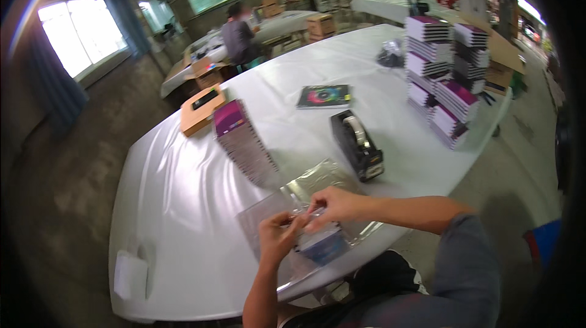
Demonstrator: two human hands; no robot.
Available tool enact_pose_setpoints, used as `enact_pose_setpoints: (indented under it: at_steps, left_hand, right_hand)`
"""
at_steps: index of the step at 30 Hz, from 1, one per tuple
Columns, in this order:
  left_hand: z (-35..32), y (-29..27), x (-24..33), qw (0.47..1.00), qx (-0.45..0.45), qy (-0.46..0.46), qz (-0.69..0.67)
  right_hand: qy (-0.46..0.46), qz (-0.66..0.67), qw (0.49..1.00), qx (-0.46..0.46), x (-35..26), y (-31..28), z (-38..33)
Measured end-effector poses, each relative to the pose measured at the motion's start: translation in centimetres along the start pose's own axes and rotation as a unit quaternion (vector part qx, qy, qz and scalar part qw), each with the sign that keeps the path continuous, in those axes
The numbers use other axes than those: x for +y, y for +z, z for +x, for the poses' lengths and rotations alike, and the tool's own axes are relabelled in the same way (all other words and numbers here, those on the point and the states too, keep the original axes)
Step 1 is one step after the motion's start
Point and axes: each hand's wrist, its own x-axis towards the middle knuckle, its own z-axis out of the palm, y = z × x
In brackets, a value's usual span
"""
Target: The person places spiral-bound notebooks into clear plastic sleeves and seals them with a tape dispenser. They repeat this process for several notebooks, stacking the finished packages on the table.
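Observation:
Both hands meet over the near edge of the table at a clear plastic bag (312, 255) with a dark blue, spiral-edged notebook (326, 248) in it. My left hand (281, 235) is closed, thumb and fingers pinching the bag's upper edge. Close beside it, my right hand (334, 204) also pinches the plastic, fingertips nearly touching the left ones. More clear plastic bags (323, 176) lie flat under and beyond the hands. A black tape dispenser (357, 145) stands just past my right hand. Beyond my left hand rises a stack of spiral notebooks (244, 142) with a purple cover on top.
A dark notebook with a colourful ring (324, 96) lies mid-table. Tall stacks of spiral notebooks (430, 65) stand far right. A cardboard box (194, 119) bears a black phone-like object (204, 99) at far left. A white object (130, 275) sits near left. A person (240, 38) works at another table.

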Motion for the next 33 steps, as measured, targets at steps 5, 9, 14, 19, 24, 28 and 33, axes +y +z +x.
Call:
enact_pose_setpoints:
  at_steps: [5,9,14,19,24,28,33]
  left_hand:
    - [1.8,-0.6,0.3,0.996,0.039,0.049,-0.056]
    - [3.2,-1.3,2.5,0.989,0.021,0.126,-0.076]
    - [3.3,-2.8,2.9,0.988,0.027,0.155,-0.001]
    - [0.7,-2.5,0.7,0.989,-0.127,-0.045,-0.062]
    - [0.7,-1.6,-0.9,0.991,-0.067,-0.001,-0.112]
    - [0.2,-1.0,-0.3,0.987,-0.02,0.158,-0.016]
    - [-1.7,-0.6,2.5,0.923,0.08,0.279,0.252]
  right_hand:
    - [-0.041,0.09,0.995,0.01,0.1,-0.2,0.2]
    - [-0.048,0.102,0.994,0.005,0.5,-0.2,0.3]
    - [-0.042,0.108,0.993,0.023,0.5,0.0,0.7]
    - [-0.079,0.066,0.994,0.022,0.8,-0.1,0.5]
    - [-0.093,0.045,0.994,0.045,0.5,-0.1,0.1]
    - [-0.162,0.088,0.982,0.043,0.6,0.5,-0.2]
    - [-0.126,-0.205,0.955,0.174,-2.0,1.3,-2.6]
